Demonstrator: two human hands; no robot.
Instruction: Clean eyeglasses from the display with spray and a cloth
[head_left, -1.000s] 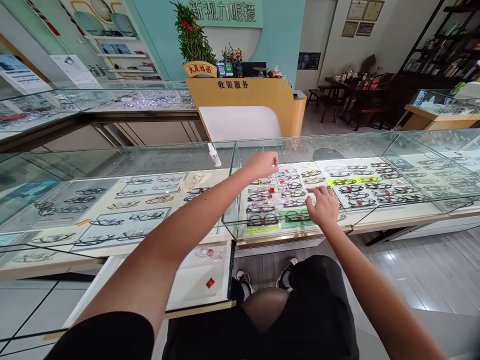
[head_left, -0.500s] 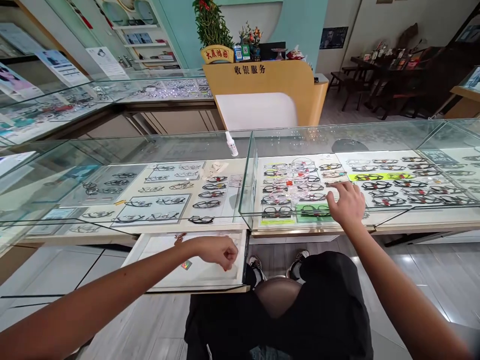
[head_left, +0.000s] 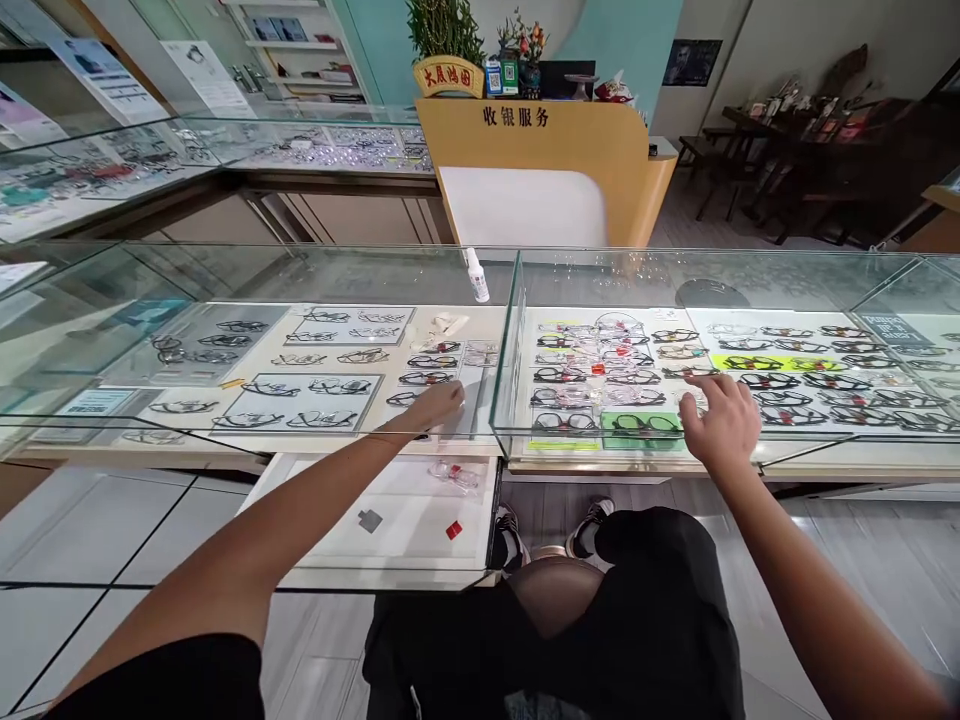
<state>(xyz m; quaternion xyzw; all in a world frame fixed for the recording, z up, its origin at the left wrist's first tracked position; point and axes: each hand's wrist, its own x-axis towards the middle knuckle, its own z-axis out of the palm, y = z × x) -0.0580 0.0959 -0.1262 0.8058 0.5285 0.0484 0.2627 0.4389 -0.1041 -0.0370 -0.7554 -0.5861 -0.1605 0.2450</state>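
Note:
My left hand (head_left: 439,405) is closed above the front edge of the left glass case, beside a column of dark glasses (head_left: 426,378); what its fingers hold, if anything, is hidden. My right hand (head_left: 721,415) rests at the front of the right case with its fingers apart, near rows of glasses (head_left: 772,381) and a green card (head_left: 642,431) with a pair on it. Below my left hand, the pulled-out white drawer (head_left: 322,545) holds clear glasses (head_left: 454,476), a red square (head_left: 454,530) and a grey piece (head_left: 370,520).
A white spray bottle (head_left: 477,277) stands on the glass behind the left case. The glass divider (head_left: 507,345) rises between the two cases. Beyond them is a wooden counter (head_left: 540,140). My legs (head_left: 660,600) are below the right case.
My left hand has moved up and away from the drawer to the left case. Clear glasses and a red square now show in the drawer. My right hand stays near the same glasses.

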